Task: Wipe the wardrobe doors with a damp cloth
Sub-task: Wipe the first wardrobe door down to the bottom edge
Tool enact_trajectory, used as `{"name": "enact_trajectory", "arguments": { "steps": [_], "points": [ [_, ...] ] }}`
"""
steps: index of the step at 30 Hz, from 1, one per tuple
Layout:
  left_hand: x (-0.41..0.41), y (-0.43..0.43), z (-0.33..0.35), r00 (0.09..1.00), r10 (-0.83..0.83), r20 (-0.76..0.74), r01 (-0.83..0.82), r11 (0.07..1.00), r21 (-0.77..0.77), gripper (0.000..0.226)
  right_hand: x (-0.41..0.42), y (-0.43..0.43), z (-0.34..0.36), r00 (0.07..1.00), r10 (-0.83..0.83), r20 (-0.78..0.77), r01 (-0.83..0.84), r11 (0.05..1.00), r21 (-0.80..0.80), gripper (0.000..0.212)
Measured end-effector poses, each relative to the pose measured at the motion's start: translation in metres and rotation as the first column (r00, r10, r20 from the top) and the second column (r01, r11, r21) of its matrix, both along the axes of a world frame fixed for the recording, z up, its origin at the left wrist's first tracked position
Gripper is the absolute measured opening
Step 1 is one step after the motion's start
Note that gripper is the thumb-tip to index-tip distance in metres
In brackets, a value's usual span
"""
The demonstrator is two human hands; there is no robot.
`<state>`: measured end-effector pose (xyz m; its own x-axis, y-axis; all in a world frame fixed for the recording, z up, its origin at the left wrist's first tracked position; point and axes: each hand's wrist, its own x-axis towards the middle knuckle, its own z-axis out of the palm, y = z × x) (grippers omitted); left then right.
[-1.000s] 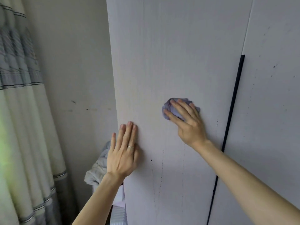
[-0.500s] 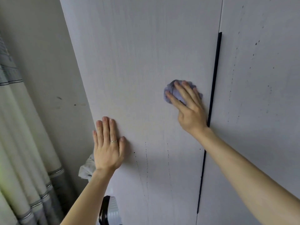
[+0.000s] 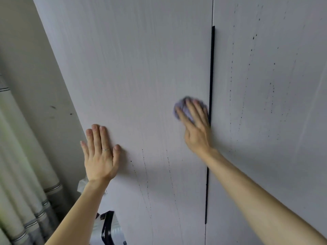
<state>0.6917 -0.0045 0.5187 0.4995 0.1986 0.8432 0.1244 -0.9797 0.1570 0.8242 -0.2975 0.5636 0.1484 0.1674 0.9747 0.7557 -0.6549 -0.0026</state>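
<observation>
Two pale grey wardrobe doors fill the view: the left door and the right door, split by a long black handle strip. My right hand presses a crumpled purple-grey cloth flat against the left door, right beside the handle strip, fingers straight over it. My left hand lies flat on the left door near its left edge, fingers straight, a ring on one finger. Dark speck trails run down both doors.
A beige wall stands left of the wardrobe. Striped curtains hang at the far left. Below my left arm sit a white bundle of fabric and a white ribbed case with a black handle.
My right hand has slid the cloth rightward across the left door until it reaches the handle strip. My left hand stays flat on the door; the view has shifted right and upward.
</observation>
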Motion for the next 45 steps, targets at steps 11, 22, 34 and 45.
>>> {"name": "enact_trajectory", "arguments": {
  "steps": [11,22,34,45],
  "points": [
    [0.002,-0.004,-0.003,0.999,0.015,-0.037,-0.017,0.998,-0.060,0.072,-0.014,0.004,-0.080,0.993,-0.054,-0.104,0.054,0.999,-0.005,0.066],
    [0.000,-0.004,-0.002,0.996,0.041,-0.079,-0.047,0.995,-0.083,0.071,-0.013,0.026,-0.042,1.000,0.020,0.021,-0.017,0.991,-0.136,0.068],
    [-0.028,-0.004,-0.045,0.982,0.026,-0.186,-0.039,0.997,-0.063,0.067,-0.018,0.061,0.015,0.986,0.077,0.145,-0.058,0.990,-0.132,0.061],
    [-0.034,0.011,-0.065,0.974,0.052,-0.221,-0.044,0.998,0.042,0.071,-0.029,0.076,-0.028,0.957,0.155,0.243,-0.026,0.886,-0.464,0.065]
  ]
}}
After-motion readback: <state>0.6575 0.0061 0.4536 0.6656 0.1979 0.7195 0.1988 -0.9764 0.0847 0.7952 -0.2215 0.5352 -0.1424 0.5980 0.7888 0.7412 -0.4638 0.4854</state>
